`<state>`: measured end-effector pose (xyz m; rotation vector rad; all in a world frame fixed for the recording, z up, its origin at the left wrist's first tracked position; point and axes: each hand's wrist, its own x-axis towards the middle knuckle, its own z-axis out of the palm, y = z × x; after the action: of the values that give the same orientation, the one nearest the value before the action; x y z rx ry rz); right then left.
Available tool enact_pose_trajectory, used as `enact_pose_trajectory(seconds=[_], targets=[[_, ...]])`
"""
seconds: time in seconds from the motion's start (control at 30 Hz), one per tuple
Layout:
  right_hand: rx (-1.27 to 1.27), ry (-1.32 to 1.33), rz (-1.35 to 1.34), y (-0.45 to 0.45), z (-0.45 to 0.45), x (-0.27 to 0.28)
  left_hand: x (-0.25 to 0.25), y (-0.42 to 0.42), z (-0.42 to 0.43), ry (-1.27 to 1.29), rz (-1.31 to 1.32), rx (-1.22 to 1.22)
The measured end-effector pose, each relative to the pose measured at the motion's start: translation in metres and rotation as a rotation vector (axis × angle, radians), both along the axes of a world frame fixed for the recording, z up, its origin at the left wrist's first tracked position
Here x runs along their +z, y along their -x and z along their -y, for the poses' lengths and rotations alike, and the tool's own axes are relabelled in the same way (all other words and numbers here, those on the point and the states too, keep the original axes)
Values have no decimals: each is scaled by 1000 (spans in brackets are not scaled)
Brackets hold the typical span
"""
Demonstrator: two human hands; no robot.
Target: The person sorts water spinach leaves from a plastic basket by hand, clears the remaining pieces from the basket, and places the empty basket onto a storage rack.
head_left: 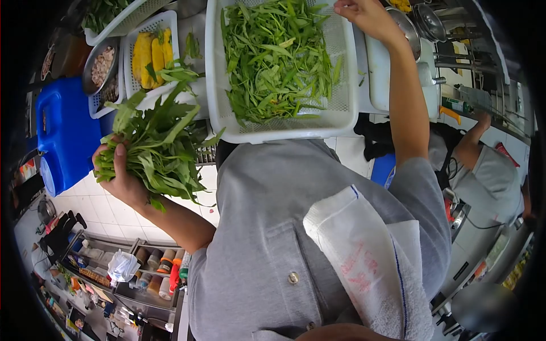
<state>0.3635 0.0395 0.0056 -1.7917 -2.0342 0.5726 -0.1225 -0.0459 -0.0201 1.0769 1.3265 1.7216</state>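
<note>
My left hand is closed round the stems of a bunch of leafy greens, held out to the left of my body. The leaves fan out to the right and upward. In front of me stands a white perforated basket, with a loose heap of cut green leaves and stems in it. My right hand is at the basket's upper right edge, fingers curled together near the top of the view. Whether anything small is between those fingertips cannot be made out.
Left of the basket are a small white basket with yellow pieces, a metal bowl of chopped food and a blue jerrycan. A white cutting board lies right. Another person is farther right; jars fill a shelf behind.
</note>
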Motion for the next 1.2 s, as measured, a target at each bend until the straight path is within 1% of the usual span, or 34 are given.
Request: enact_pose_trajectory(seconds=[0.07, 0.1, 0.13, 0.17, 0.2, 0.23, 0.27, 0.3, 0.33, 0.37, 0.4, 0.43, 0.47, 0.53, 0.57, 0.67, 0.73, 0.77, 0.8, 0.83, 0.87, 0.9, 0.93, 0.97, 1.0, 1.07, 1.1, 1.13, 1.2], targets=[[-42, 20, -18, 6, 9, 11, 2, 1, 1, 12, 33, -88], [-45, 15, -19, 11, 12, 10, 3, -1, 0, 34, 1, -117], [-84, -72, -149, 21, 13, 5, 5, -4, 0, 27, 0, -121], [-121, -161, -278, 33, 15, 0, 6, -7, -1, 46, -3, -295], [-42, -126, -374, 51, 17, -5, 7, -12, -1, 65, -7, -468], [38, -92, -469, 76, 20, -6, 2, -20, -4, 51, -3, -590], [133, -202, -311, 116, 29, 9, 7, -33, -9, 32, -81, -696], [334, -371, -406, 152, 42, 14, 12, -47, -10, 60, -100, -750], [493, -361, -487, 183, 50, 12, 16, -57, -13, 87, -121, -804], [643, -234, -554, 208, 58, 12, 16, -59, -14, 76, -129, -811], [675, -133, -600, 229, 66, 4, 14, -59, -13, 96, -90, -719], [590, -237, -702, 248, 70, -8, 13, -57, -16, 103, -55, -615], [625, -271, -703, 256, 74, -9, 12, -60, -21, 67, -75, -591], [448, -36, -678, 263, 75, -8, 11, -73, -29, -95, 307, -396], [490, -48, -685, 264, 73, -8, 11, -76, -30, -115, 306, -382], [498, -3, -688, 260, 67, -6, 6, -87, -32, 11, 371, -261], [357, 135, -769, 259, 62, -2, 2, -93, -43, 132, 531, -270], [373, 145, -755, 258, 57, -4, 2, -91, -51, 213, 473, -334], [296, 222, -752, 256, 49, -7, 6, -93, -60, 207, 492, -319], [218, 298, -745, 254, 39, -10, 12, -97, -70, 233, 399, -372], [219, 156, -736, 251, 31, -15, 17, -100, -78, 260, 307, -424], [233, 55, -761, 247, 21, -14, 20, -103, -85, 259, 327, -409], [253, -51, -785, 242, 6, -5, 23, -107, -94, 172, 360, -465], [199, -9, -817, 233, -10, 6, 24, -107, -105, 75, 389, -519], [140, 32, -845, 220, -28, 19, 21, -105, -116, 59, 408, -505], [0, 97, -708, 186, -79, 48, 13, -100, -139, -190, -286, -200], [-209, 84, -511, 171, -105, 57, 14, -94, -150, -255, -479, -183], [-412, 66, -310, 156, -135, 64, 11, -91, -160, -255, -464, -171], [-196, -488, -65, 116, -207, 50, 4, -93, -183, -257, -994, 47]])
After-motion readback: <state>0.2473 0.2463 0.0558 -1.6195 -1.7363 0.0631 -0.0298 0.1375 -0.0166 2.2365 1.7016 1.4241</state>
